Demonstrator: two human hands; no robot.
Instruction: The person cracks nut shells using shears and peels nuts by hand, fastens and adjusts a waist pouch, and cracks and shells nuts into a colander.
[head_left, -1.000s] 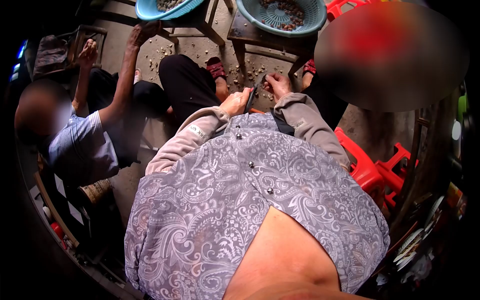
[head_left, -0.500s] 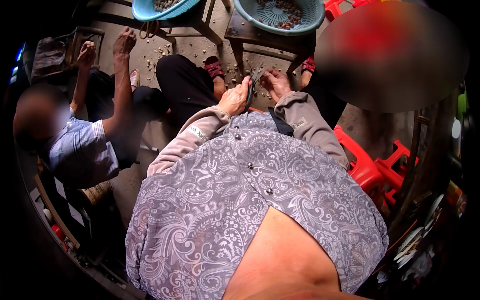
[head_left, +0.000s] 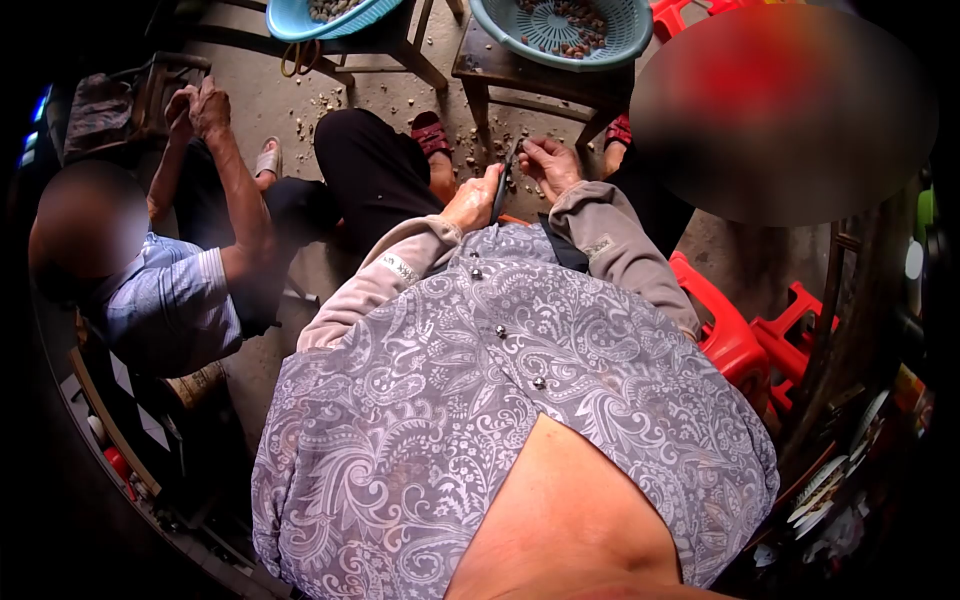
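Observation:
My left hand (head_left: 474, 203) is closed around the dark handles of a pair of scissors (head_left: 504, 180), whose blades point up and away from me, now close together. Beside the blade tips, my right hand (head_left: 552, 168) is closed in a pinch. Whatever sits between its fingertips is too small to make out. Both hands are held low in front of my lap, above a floor strewn with small bits.
A light-blue plastic basket (head_left: 630, 48) with small brown pieces stands on a wooden stool (head_left: 490, 75). Left of it is a blue basin (head_left: 284, 26) with greyish pieces. Another person (head_left: 180, 290) sits at left, hands together. Red plastic stools (head_left: 725, 320) are at right.
The scissor blades, apart before, have come together. My right hand has shifted slightly left and stays pinched. The other person's raised hands have come together and lower.

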